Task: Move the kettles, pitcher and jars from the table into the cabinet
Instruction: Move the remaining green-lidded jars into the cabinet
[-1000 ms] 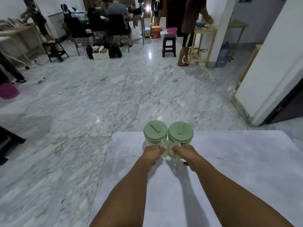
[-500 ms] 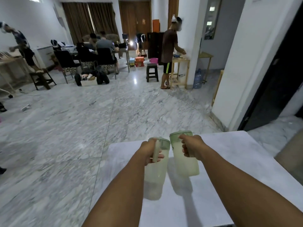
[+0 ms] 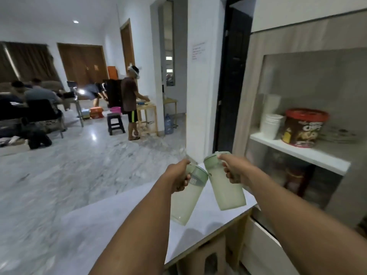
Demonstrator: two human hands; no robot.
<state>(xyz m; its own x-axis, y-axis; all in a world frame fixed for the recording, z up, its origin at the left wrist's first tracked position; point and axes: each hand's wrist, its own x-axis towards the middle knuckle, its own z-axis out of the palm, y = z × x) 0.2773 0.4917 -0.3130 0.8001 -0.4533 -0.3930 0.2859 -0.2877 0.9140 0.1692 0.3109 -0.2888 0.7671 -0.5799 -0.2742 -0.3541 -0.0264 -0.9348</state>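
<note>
I hold two pale green see-through pitchers with green lids in the air above the white table [image 3: 123, 221]. My left hand [image 3: 178, 177] grips the left pitcher [image 3: 184, 201] by its handle, tilted left. The right pitcher [image 3: 224, 187] hangs from my right hand [image 3: 232, 167], tilted the other way; the two lids nearly touch. The cabinet [image 3: 309, 90] stands at the right, its white shelf [image 3: 297, 151] just beyond the right pitcher.
On the cabinet shelf stand a stack of white cups [image 3: 272, 124] and a red-lidded snack tub [image 3: 303, 128]. Dark items sit on the lower level. A person [image 3: 130, 104] stands at a wooden stand across the marble floor; others sit at the far left.
Both pitchers rose off the table in my hands and swung right. My view turned from the open floor toward the cabinet, which now fills the right side.
</note>
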